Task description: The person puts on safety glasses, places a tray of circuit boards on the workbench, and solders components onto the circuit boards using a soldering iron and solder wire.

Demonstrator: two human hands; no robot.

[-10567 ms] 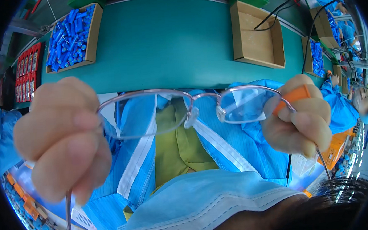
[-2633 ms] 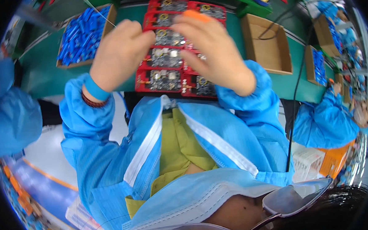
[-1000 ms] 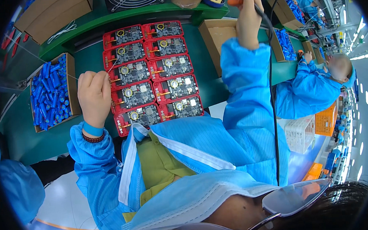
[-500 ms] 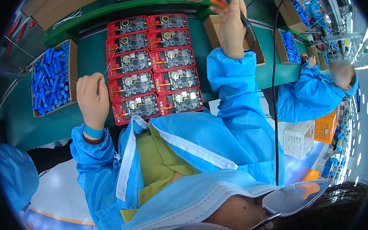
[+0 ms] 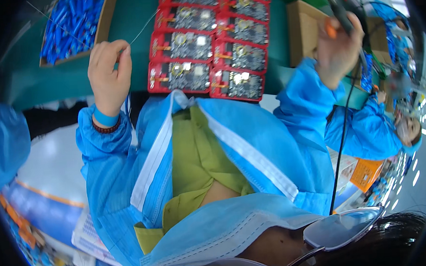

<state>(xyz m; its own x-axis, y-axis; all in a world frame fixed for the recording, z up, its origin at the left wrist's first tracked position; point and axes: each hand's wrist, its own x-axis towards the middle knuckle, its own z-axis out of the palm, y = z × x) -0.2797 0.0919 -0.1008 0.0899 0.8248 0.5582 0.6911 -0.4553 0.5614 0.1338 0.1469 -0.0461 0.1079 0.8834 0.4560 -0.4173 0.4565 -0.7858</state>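
One head-worn fisheye looks steeply down, close over chest (image 5: pixel 197 148), hands (image 5: pixel 109 78) and bench (image 5: pixel 130 11).

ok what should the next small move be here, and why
Probably bring the dark-handled tool leftward over the red-cased circuit boards: the right hand holds it off to their right, while the left hand pinches a thin wire that slants up toward them.

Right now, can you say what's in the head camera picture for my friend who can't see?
A person's left hand pinches a thin wire while their right hand holds a dark, rodlike tool. Between them, red trays with circuit boards lie on a green table. A cardboard box of blue cylinders sits at upper left.
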